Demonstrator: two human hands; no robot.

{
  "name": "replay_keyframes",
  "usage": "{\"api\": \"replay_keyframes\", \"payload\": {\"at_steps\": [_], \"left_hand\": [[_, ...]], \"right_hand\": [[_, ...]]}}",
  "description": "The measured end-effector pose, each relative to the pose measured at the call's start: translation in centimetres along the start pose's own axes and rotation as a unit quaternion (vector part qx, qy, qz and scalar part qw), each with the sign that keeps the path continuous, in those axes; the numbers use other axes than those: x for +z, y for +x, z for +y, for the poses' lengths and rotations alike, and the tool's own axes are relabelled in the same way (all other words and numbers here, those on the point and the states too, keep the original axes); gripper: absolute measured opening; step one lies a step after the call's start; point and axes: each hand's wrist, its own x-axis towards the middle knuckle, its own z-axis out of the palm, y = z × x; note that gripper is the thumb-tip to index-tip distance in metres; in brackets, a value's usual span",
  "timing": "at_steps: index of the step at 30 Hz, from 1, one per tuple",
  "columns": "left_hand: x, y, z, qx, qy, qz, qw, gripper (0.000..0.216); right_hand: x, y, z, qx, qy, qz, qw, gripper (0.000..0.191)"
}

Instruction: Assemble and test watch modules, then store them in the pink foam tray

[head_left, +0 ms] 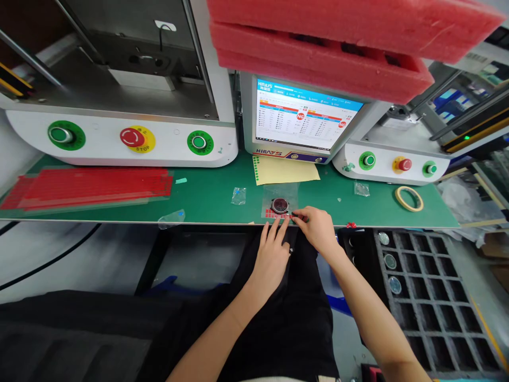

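The screen (302, 119) text is too tiny to be read, and the red sticker strip (274, 213) is half hidden by the right hand (318, 228).

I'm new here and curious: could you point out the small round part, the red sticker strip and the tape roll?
small round part (280, 205), head view, centre of its dark face.
red sticker strip (272, 214), head view, left half of the strip.
tape roll (396, 196), head view, left side of the ring.

Near the front edge of the surface (207, 196) a round part (280, 205) sits just behind a sticker strip (273, 214) — paper sheet (284, 171) and screen (302, 122) behind them, stacked sheets (87, 187) far left, tape roll (409, 198) right.
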Motion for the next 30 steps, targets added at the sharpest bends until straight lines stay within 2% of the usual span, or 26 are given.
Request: {"api": "replay_keyframes", "payload": {"at_steps": [8, 14, 22, 26, 30], "left_hand": [[0.0, 0.0, 0.2, -0.001, 0.001, 0.002, 1.0, 0.012], [0.0, 0.0, 0.2, -0.003, 0.003, 0.007, 1.0, 0.01], [0.2, -0.1, 0.1, -0.003, -0.005, 0.009, 1.0, 0.01], [0.4, 0.0, 0.1, -0.004, -0.015, 0.007, 1.0, 0.009], [-0.1, 0.1, -0.1, -0.005, -0.029, 0.002, 1.0, 0.006]], "right_hand": [[-1.0, 0.9, -0.8, -0.01, -0.065, -0.03, 0.997, 0.013], [-1.7, 1.4, -1.0, -0.017, -0.055, -0.039, 0.998, 0.011], [-1.0, 0.2, 1.6, -0.047, 0.104, 0.014, 0.993, 0.008], [-0.8, -0.3, 2.6, -0.076, 0.209, 0.071, 0.972, 0.013], [-1.4, -2.4, 2.1, -0.104, 0.304, 0.106, 0.941, 0.018]]}}
